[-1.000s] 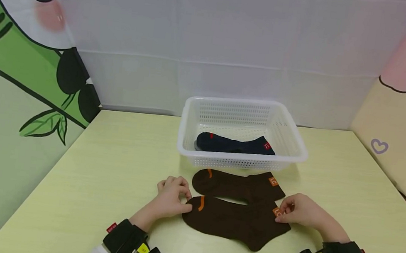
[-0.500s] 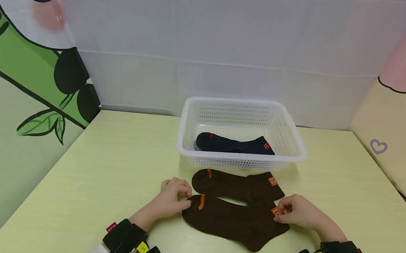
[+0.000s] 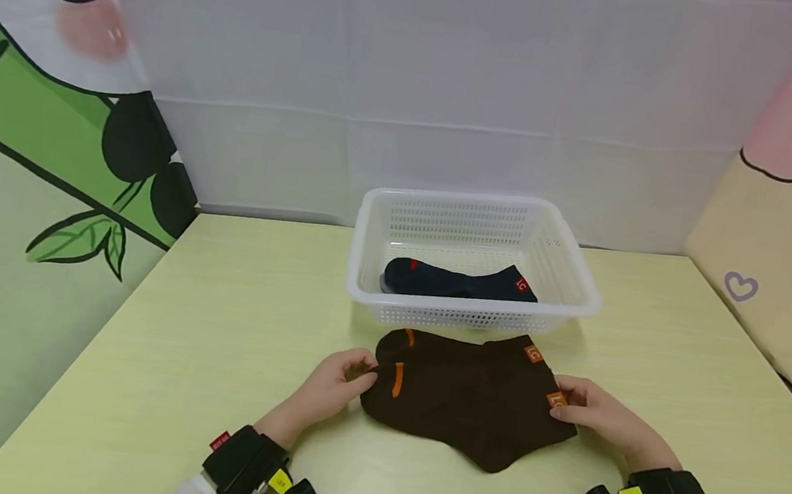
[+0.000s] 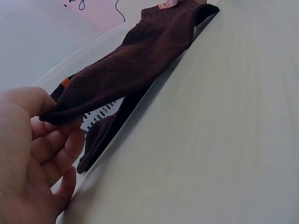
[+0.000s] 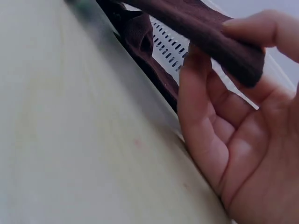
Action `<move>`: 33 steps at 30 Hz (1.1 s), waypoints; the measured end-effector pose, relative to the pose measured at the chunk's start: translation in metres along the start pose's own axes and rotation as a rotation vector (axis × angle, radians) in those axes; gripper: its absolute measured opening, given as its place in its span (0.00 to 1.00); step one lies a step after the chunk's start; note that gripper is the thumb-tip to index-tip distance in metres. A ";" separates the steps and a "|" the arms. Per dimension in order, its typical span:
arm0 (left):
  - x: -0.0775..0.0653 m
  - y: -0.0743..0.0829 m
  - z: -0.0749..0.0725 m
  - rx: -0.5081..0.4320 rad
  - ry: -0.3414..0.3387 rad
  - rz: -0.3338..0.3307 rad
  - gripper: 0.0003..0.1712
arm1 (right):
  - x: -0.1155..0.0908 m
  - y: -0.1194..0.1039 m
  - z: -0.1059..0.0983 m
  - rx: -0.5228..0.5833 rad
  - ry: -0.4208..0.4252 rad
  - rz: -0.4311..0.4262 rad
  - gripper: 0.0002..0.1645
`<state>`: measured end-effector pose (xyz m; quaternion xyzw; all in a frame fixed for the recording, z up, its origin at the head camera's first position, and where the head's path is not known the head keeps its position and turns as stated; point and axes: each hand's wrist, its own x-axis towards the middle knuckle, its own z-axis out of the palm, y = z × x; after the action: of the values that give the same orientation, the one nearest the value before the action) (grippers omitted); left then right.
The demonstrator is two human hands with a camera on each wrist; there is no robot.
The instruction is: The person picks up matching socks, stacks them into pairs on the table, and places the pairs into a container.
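A brown sock (image 3: 458, 409) with an orange toe stripe and orange label is stretched level between both hands, raised off the table. My left hand (image 3: 332, 386) pinches its toe end between thumb and fingers, as the left wrist view also shows. At the cuff, by the label, my right hand (image 3: 593, 416) pinches it; in the right wrist view the thumb lies over the cuff (image 5: 243, 65). Behind and below lies a matching brown sock (image 3: 443, 347) on the table, partly covered by the lifted one in the head view.
Just beyond the socks stands a white perforated plastic basket (image 3: 558, 309), holding a dark navy sock (image 3: 458, 283) with red marks. The pale wooden table (image 3: 253, 280) meets a white cloth backdrop (image 3: 461, 59) at the back. Printed panels flank it.
Both hands have raised the nearer brown sock from the table and shifted it slightly away, so it now overlaps the farther sock. The basket has not moved.
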<state>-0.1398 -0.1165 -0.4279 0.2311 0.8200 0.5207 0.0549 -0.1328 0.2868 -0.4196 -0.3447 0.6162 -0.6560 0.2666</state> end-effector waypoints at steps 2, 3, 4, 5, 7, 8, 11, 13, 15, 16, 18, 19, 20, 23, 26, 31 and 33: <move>0.001 0.001 0.000 -0.023 0.014 -0.019 0.03 | 0.000 0.000 0.000 0.028 0.019 0.005 0.26; 0.001 0.001 0.000 -0.028 0.026 -0.032 0.04 | 0.000 0.000 0.001 0.049 0.031 0.009 0.26; 0.002 0.001 0.000 -0.035 0.039 -0.046 0.04 | 0.000 0.001 0.001 0.062 0.044 0.006 0.25; 0.003 0.001 0.000 -0.045 0.057 -0.058 0.05 | 0.000 0.000 0.002 0.078 0.059 0.003 0.24; 0.004 0.002 0.000 -0.075 0.096 -0.081 0.06 | 0.001 0.000 0.004 0.089 0.096 -0.013 0.20; 0.005 0.003 0.000 -0.096 0.115 -0.088 0.06 | 0.001 0.000 0.005 0.087 0.118 -0.025 0.18; 0.008 0.003 0.000 -0.173 0.156 -0.112 0.07 | 0.003 0.000 0.007 0.068 0.198 -0.063 0.16; 0.009 0.002 -0.001 -0.213 0.162 -0.124 0.09 | 0.004 0.001 0.009 0.047 0.269 -0.074 0.17; 0.009 0.002 -0.001 -0.241 0.162 -0.129 0.10 | 0.006 0.002 0.011 0.019 0.359 -0.075 0.17; 0.009 0.001 -0.001 -0.249 0.167 -0.124 0.09 | 0.007 0.002 0.012 0.005 0.405 -0.078 0.17; 0.009 0.000 -0.001 -0.256 0.171 -0.106 0.08 | 0.010 0.002 0.014 -0.040 0.503 -0.068 0.16; 0.008 -0.001 -0.001 -0.254 0.170 -0.095 0.06 | 0.012 0.001 0.015 -0.053 0.537 -0.070 0.16; 0.008 -0.001 -0.001 -0.253 0.172 -0.090 0.06 | 0.014 0.001 0.016 -0.073 0.567 -0.078 0.16; 0.006 -0.003 -0.001 -0.249 0.181 -0.096 0.07 | 0.017 0.002 0.018 -0.127 0.637 -0.104 0.17; 0.006 -0.001 -0.001 -0.264 0.204 -0.125 0.07 | 0.020 0.004 0.020 -0.250 0.712 -0.117 0.16; 0.010 0.000 0.000 -0.240 0.231 -0.149 0.06 | 0.024 0.004 0.023 -0.511 0.842 -0.086 0.10; 0.013 -0.001 0.000 -0.201 0.236 -0.151 0.06 | 0.026 0.004 0.022 -0.549 0.866 -0.081 0.07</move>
<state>-0.1518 -0.1109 -0.4263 0.0991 0.7797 0.6179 0.0200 -0.1320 0.2525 -0.4199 -0.1225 0.8057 -0.5626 -0.1390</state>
